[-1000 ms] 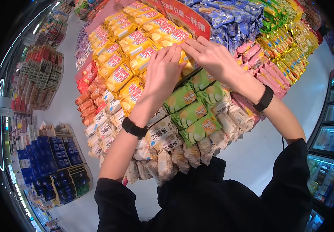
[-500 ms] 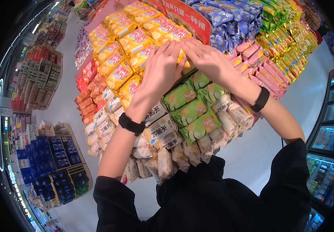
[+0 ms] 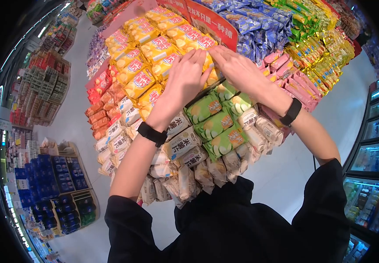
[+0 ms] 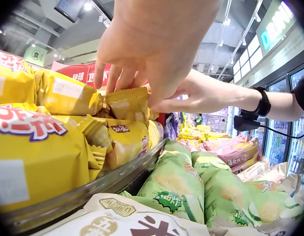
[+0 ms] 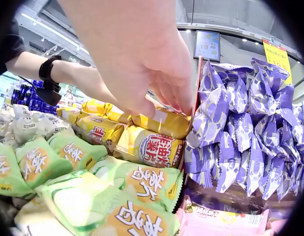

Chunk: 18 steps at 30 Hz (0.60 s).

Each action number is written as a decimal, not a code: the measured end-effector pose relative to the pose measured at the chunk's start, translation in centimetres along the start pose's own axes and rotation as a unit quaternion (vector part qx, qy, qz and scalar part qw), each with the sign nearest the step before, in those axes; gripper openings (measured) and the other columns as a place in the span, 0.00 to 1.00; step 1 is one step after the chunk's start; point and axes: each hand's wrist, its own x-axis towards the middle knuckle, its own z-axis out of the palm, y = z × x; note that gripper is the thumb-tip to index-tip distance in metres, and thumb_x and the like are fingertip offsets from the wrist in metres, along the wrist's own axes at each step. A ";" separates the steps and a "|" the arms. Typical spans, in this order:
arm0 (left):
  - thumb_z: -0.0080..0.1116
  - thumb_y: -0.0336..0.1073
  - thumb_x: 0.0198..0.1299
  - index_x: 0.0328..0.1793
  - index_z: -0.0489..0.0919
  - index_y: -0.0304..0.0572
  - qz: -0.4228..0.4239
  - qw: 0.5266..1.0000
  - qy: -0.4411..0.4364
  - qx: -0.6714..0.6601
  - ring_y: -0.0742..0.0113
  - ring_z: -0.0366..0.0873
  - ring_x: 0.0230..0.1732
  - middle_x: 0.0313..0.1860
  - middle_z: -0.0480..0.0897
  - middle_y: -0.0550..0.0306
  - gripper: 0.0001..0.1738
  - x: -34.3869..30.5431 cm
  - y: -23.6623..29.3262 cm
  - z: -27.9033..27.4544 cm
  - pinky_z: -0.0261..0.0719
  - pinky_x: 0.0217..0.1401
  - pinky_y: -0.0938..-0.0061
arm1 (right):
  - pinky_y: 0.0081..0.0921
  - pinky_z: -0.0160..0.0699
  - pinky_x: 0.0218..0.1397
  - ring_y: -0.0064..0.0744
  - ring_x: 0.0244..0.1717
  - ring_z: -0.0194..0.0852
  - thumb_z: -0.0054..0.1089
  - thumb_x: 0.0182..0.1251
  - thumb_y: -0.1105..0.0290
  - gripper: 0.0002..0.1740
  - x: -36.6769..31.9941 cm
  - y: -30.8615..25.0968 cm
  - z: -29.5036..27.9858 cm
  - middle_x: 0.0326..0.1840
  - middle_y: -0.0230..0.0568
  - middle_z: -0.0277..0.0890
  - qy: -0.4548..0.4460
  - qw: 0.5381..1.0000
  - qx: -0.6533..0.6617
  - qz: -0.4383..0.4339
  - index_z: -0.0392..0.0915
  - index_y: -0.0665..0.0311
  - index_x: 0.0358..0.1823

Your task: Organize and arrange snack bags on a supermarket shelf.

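Both hands meet over the front right of a pile of yellow chip packets (image 3: pixel 139 81). My left hand (image 3: pixel 184 81) grips a yellow packet (image 4: pixel 127 104) from above, its fingertips passing behind the top edge and its thumb on the near side. From the other side my right hand (image 3: pixel 242 74) holds the top of the pile's end packet (image 5: pixel 166 123), thumb in front and fingers behind. In the head view the backs of the hands cover most of what they hold. Green chip packets (image 3: pixel 225 141) lie just below the hands.
White rice chip packets (image 3: pixel 183 144) line the display's near edge. A clear low rail (image 4: pixel 93 190) divides the yellow pile from the green one. Behind stands a red sign (image 3: pixel 213 24), with purple packets (image 3: pixel 264 37) beyond and pink packets (image 3: pixel 303 94) at right.
Both hands stay over the same spot on the yellow pile. The right fingers lie closer together than a second ago, and the head view has shifted slightly.
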 end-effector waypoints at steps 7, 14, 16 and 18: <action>0.58 0.43 0.67 0.64 0.75 0.32 0.020 1.000 -0.001 0.014 0.45 0.74 0.67 0.61 0.80 0.40 0.26 -0.4 -0.3 0.4 0.70 0.66 0.50 | 0.36 0.68 0.74 0.51 0.76 0.62 0.62 0.52 0.78 0.40 -1.0 -2.0 0.8 0.72 0.61 0.64 -0.014 0.997 -0.080 -0.016 0.59 0.83 0.69; 0.54 0.48 0.70 0.71 0.68 0.31 0.006 1.000 -0.029 0.003 0.43 0.71 0.70 0.67 0.75 0.34 0.32 -0.7 -0.1 -0.6 0.64 0.74 0.49 | 0.35 0.69 0.74 0.52 0.76 0.61 0.64 0.52 0.74 0.43 -0.9 -1.3 0.5 0.73 0.61 0.63 -0.032 0.999 -0.038 -0.020 0.59 0.81 0.71; 0.57 0.45 0.68 0.66 0.71 0.28 0.036 0.999 0.032 0.002 0.41 0.71 0.69 0.64 0.77 0.33 0.30 -1.2 0.9 -1.8 0.64 0.73 0.50 | 0.40 0.63 0.77 0.52 0.78 0.56 0.62 0.56 0.75 0.43 -0.8 -1.6 -0.5 0.76 0.60 0.58 -0.040 0.999 0.007 0.012 0.56 0.76 0.74; 0.58 0.43 0.67 0.66 0.71 0.27 0.013 0.997 0.045 -0.054 0.42 0.71 0.69 0.64 0.76 0.32 0.29 -2.6 2.1 -4.0 0.65 0.73 0.52 | 0.42 0.59 0.79 0.52 0.79 0.53 0.60 0.60 0.74 0.42 -1.6 -2.9 -2.0 0.78 0.60 0.55 -0.020 1.000 0.002 0.020 0.54 0.73 0.76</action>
